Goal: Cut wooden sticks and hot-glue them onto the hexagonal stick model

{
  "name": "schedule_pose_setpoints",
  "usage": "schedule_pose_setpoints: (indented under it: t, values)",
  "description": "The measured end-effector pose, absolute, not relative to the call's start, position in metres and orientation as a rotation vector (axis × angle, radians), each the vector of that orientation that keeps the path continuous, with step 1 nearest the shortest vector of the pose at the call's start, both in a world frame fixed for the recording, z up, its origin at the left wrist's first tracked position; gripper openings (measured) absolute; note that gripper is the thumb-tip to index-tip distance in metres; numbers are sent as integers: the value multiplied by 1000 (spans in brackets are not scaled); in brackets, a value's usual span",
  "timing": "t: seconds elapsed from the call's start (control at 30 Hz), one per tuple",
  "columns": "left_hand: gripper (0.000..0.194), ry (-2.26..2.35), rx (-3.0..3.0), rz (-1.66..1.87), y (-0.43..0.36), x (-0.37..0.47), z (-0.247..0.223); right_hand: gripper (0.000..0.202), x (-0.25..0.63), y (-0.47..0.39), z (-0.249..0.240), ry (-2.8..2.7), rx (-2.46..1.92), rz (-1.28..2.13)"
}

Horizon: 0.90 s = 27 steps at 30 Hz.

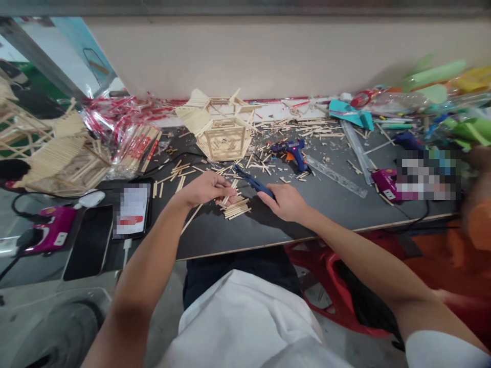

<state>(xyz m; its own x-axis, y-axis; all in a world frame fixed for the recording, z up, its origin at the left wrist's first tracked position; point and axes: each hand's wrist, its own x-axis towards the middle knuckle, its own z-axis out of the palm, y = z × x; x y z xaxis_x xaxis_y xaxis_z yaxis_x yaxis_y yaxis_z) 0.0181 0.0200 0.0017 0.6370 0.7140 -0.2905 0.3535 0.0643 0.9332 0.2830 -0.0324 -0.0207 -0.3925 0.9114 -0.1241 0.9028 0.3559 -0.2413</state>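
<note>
My left hand point(207, 188) is closed, its fingertips pinching short wooden sticks point(231, 192) above the dark table. Right under those fingers lies a small pile of cut sticks point(238, 208), roughly side by side. My right hand point(287, 202) grips the handles of a pair of blue pliers point(251, 180). Their jaws point up and left, just beyond the left fingertips; whether they touch a stick I cannot tell. Behind both hands stands a many-sided frame point(224, 139) built of wooden sticks.
A blue glue gun point(294, 152) and a clear ruler point(337, 176) lie right of the frame. Stick scraps point(314, 125) litter the table. Two phones point(89, 240) and a magenta power block point(57, 230) are at left. Another stick model point(65, 158) stands far left. A person's arm shows at right.
</note>
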Motion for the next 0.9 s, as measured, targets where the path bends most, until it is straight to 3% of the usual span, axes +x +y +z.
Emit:
schedule_pose_setpoints:
  t: [0.33, 0.6, 0.9]
  values:
    - [31, 1292, 2238, 420, 35, 5, -17, 54, 319, -67, -21, -2465, -1771, 230]
    - [30, 1426, 2354, 240, 29, 13, -13, 60, 366, -92, -43, -2043, -2047, -244]
    - [34, 1356, 2462, 153, 31, 8, -13, 76, 407, -101, -61, -1856, -2202, -456]
